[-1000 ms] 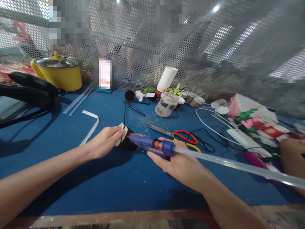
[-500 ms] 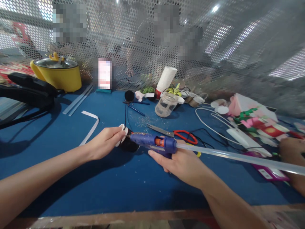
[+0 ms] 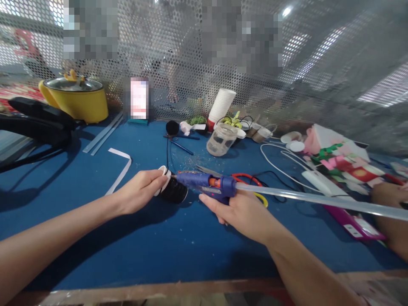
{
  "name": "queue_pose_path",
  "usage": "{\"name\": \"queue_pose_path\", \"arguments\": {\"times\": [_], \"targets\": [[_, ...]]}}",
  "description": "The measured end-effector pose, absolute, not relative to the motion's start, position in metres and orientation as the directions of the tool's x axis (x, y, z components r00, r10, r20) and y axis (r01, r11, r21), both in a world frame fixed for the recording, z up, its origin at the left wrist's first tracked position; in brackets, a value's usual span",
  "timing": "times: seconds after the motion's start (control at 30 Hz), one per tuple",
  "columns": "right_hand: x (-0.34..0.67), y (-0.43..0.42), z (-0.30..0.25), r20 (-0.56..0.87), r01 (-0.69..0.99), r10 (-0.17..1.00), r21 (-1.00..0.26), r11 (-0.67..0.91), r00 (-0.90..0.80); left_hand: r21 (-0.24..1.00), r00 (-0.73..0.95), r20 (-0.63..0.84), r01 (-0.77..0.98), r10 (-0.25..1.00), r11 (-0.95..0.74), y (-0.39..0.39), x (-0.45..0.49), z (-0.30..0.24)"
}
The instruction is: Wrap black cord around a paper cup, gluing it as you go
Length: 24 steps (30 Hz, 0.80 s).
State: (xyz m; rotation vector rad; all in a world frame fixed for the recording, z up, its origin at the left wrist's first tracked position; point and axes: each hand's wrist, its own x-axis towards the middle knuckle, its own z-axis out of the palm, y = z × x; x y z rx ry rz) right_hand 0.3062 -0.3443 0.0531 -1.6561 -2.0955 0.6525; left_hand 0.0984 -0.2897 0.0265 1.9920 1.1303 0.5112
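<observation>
My left hand (image 3: 140, 195) pinches a small white disc (image 3: 164, 173) against a black round piece (image 3: 174, 192) on the blue table (image 3: 134, 246). In my right hand (image 3: 244, 212) is a blue glue gun (image 3: 207, 183) with an orange band. Its nozzle points left and touches the spot where the white disc meets the black piece. A long clear glue stick (image 3: 318, 199) runs from the gun's back end out to the right.
Red and yellow handled scissors (image 3: 247, 180) lie just behind the gun. Farther back are a clear jar (image 3: 222, 139), a stack of white cups (image 3: 221, 105), a yellow pot (image 3: 76, 98) and white strips (image 3: 123, 168). Craft pieces (image 3: 341, 159) and another person's hand (image 3: 392, 197) are at the right.
The glue gun's back end and the stick have swung up and away from me while the nozzle stays at the black piece. My left hand has hardly moved.
</observation>
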Motion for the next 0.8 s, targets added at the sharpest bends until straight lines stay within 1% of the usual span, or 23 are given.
{"name": "queue_pose_path", "arguments": {"times": [0.17, 0.37, 0.53, 0.7, 0.8], "targets": [[0.307, -0.346, 0.050, 0.103, 0.797, 0.952, -0.525, 0.298, -0.288, 0.795, 0.538, -0.039, 0.528, 0.842, -0.301, -0.290, 0.099, 0.027], [0.302, -0.352, 0.047, 0.175, 0.785, 0.939, -0.516, 0.344, -0.296, 0.820, 0.500, -0.061, 0.518, 0.864, -0.243, -0.289, 0.100, 0.028], [0.299, -0.354, 0.049, 0.152, 0.752, 0.924, -0.541, 0.376, -0.352, 0.836, 0.490, -0.064, 0.502, 0.869, -0.222, -0.289, 0.099, 0.026], [0.298, -0.355, 0.048, 0.166, 0.708, 0.894, -0.558, 0.433, -0.416, 0.837, 0.472, -0.071, 0.508, 0.879, -0.205, -0.290, 0.100, 0.026], [0.298, -0.355, 0.048, 0.154, 0.704, 0.895, -0.568, 0.427, -0.419, 0.835, 0.466, -0.072, 0.511, 0.882, -0.202, -0.289, 0.100, 0.027]]}}
